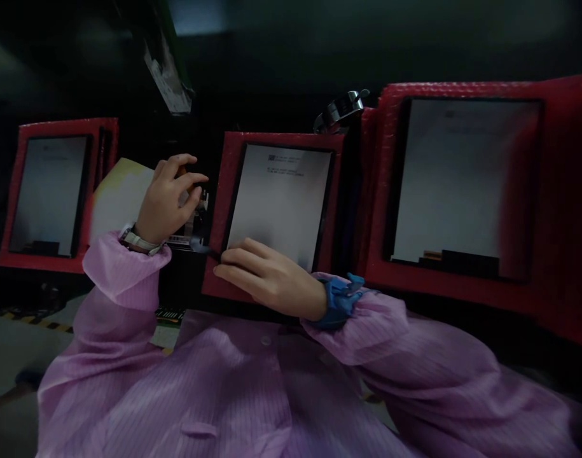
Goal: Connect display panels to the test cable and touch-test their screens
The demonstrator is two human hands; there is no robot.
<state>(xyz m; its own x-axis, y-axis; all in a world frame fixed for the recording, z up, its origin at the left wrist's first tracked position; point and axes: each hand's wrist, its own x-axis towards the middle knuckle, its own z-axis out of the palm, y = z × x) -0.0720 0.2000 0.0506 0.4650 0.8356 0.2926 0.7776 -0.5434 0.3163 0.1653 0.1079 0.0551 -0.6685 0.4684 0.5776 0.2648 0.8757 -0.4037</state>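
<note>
Working the middle screen [281, 207], seemingly: right hand [274, 278] pinched near its corner, hold unclear; left hand [164, 200] half-open beside it; steadiness next, imo.

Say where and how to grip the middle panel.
Best by the upper side edges, I'd say, coming from left and right: the middle panel lies flat on the red pad, those edges bare, while the right hand crosses its lower end.

We see our dark bench [183, 280] carrying a left red pad [37, 259], a middle red pad [231, 159] and a right red pad [415, 278]
</note>
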